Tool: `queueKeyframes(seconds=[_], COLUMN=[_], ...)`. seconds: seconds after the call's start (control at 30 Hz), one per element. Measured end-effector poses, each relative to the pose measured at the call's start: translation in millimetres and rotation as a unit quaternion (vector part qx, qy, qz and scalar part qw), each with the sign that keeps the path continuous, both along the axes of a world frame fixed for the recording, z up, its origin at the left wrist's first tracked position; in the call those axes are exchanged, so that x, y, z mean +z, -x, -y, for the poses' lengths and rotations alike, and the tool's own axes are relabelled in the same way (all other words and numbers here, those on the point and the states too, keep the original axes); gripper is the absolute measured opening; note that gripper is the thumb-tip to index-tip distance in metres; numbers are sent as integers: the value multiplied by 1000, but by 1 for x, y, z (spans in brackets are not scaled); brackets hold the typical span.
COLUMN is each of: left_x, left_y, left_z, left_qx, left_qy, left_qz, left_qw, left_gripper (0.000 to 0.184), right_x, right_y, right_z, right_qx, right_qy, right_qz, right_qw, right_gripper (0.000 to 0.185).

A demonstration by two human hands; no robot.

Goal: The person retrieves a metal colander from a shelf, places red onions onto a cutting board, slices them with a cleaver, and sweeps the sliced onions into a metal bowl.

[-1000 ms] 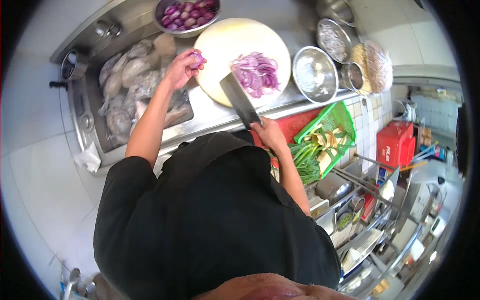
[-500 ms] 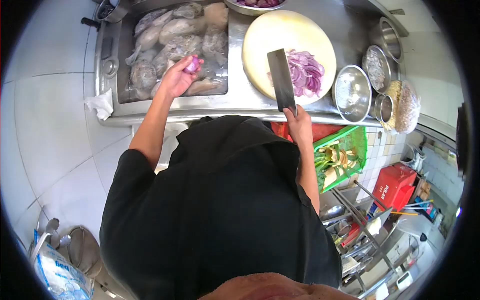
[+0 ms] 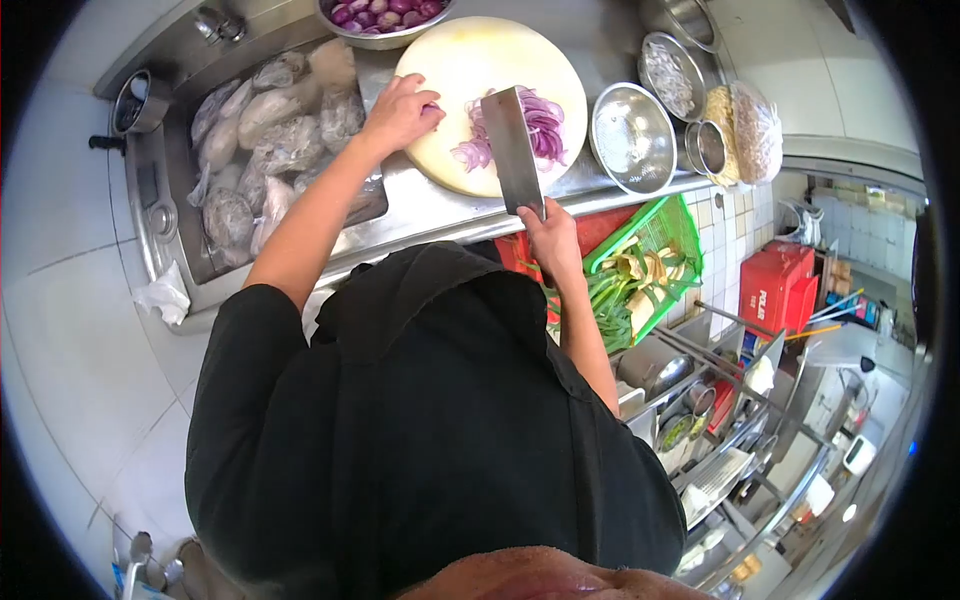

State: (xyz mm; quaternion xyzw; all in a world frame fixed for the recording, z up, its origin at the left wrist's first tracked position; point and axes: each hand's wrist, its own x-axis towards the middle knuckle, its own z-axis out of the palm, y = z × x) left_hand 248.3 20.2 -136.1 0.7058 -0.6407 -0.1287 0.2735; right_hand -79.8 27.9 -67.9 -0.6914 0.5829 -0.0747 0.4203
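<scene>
My right hand (image 3: 551, 232) grips the handle of a cleaver (image 3: 513, 150), its broad blade held over sliced red onion (image 3: 546, 128). Those slices lie on a round, pale cutting board (image 3: 470, 55). At the board's left edge, my left hand (image 3: 398, 115) is closed around a piece of red onion (image 3: 431, 108), mostly covered by the fingers. Behind the board stands a metal bowl (image 3: 385, 41) of peeled red onions (image 3: 385, 12).
Left of the board, a sink (image 3: 160, 190) holds several bagged, pale items (image 3: 265, 115) in water. A metal colander (image 3: 632, 135) and a bowl of pale pieces (image 3: 668, 72) stand to the right. Below the counter edge sits a green crate (image 3: 690, 225) with leafy vegetables.
My left hand has moved from above the sink to the board's left edge, carrying the onion piece. The cleaver stays over the slices. The camera view has shifted and turned.
</scene>
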Motion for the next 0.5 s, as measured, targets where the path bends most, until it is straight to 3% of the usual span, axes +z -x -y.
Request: queueKeyframes(seconds=[0.03, 0.17, 0.27, 0.37, 0.5], left_x=[-3, 11, 14, 7, -9], left_y=[-3, -6, 5, 11, 3], left_z=[4, -2, 4, 9, 25], left_qx=[-11, -140, -105, -80, 5], left_qy=[24, -59, -118, -68, -19], left_qz=[-15, 24, 78, 56, -144], left_qw=[1000, 988, 984, 993, 989], left_gripper=[37, 31, 22, 13, 16], right_x=[0, 6, 9, 16, 22], right_y=[3, 3, 5, 5, 9], right_z=[-3, -13, -15, -14, -16], right_qx=[3, -18, 8, 45, 100], right_qy=[14, -4, -2, -29, -28], right_qz=[-1, -4, -14, -59, -85], right_qw=[1000, 1000, 1000, 997, 991], right_gripper=[34, 33, 33, 33, 33])
